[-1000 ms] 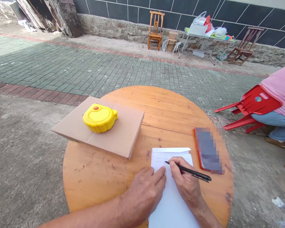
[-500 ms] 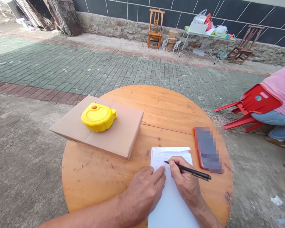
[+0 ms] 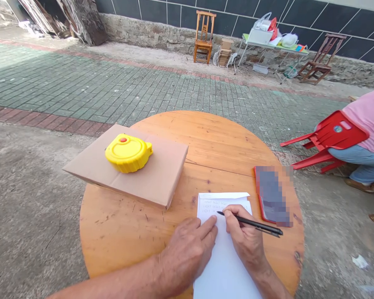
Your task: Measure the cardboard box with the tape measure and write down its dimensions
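Observation:
My right hand (image 3: 246, 234) is closed around a black pen (image 3: 255, 224), with its tip on a sheet of white paper (image 3: 226, 265). Faint rows of handwriting stand near the top of the sheet, just below a folded upper edge. On the left side of the paper lies my left hand (image 3: 190, 251), its fingers stretched out flat and the index fingertip close to the pen tip. It holds nothing. The paper rests on a round wooden table (image 3: 205, 133), partly covered by both hands.
A cardboard box (image 3: 156, 182) with a yellow tape measure (image 3: 127, 153) on top overhangs the table's left side. To the right lies a red-cased phone (image 3: 272, 197). Beyond are a person in pink (image 3: 367, 116) on a red plastic chair (image 3: 339, 131) and a wooden chair (image 3: 203, 37).
My right hand and the pen have shifted slightly to the right along the written line. My left hand stays in place on the paper.

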### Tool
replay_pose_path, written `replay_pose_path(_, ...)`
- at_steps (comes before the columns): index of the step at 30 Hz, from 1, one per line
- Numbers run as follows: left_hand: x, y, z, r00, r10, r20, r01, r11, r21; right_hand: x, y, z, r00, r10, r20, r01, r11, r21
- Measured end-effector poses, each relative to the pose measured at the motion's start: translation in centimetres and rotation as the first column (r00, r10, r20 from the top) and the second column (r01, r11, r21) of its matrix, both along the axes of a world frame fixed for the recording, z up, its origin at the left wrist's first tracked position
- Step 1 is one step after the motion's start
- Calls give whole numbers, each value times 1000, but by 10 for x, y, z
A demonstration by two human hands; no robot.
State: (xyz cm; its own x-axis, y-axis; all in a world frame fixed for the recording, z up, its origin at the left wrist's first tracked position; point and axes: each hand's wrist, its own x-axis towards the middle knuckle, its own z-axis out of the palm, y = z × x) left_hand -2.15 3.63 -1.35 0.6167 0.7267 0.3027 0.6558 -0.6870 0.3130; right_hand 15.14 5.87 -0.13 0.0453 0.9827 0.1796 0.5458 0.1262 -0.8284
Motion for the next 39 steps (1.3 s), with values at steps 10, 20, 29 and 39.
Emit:
replay_pose_path(10, 1, 0, -2, 1000, 11, -4, -11, 1000, 17, 0, 0, -2, 1000, -18, 10, 18, 999, -35)
replay_pose_path(20, 0, 0, -1, 1000, 9, -4, -9, 1000, 11, -1, 1, 1, 999, 9, 44, -7, 999, -34)
replay_pose_path(29, 2, 0, -1, 1000, 20, 14, -21, 999, 27, 0, 0, 1, 998, 2, 68, 1, 999, -45)
replay_pose_path(39, 1, -1, -4, 1000, 16, -7, -16, 1000, 17, -2, 2, -1, 997, -8, 82, 11, 999, -30)
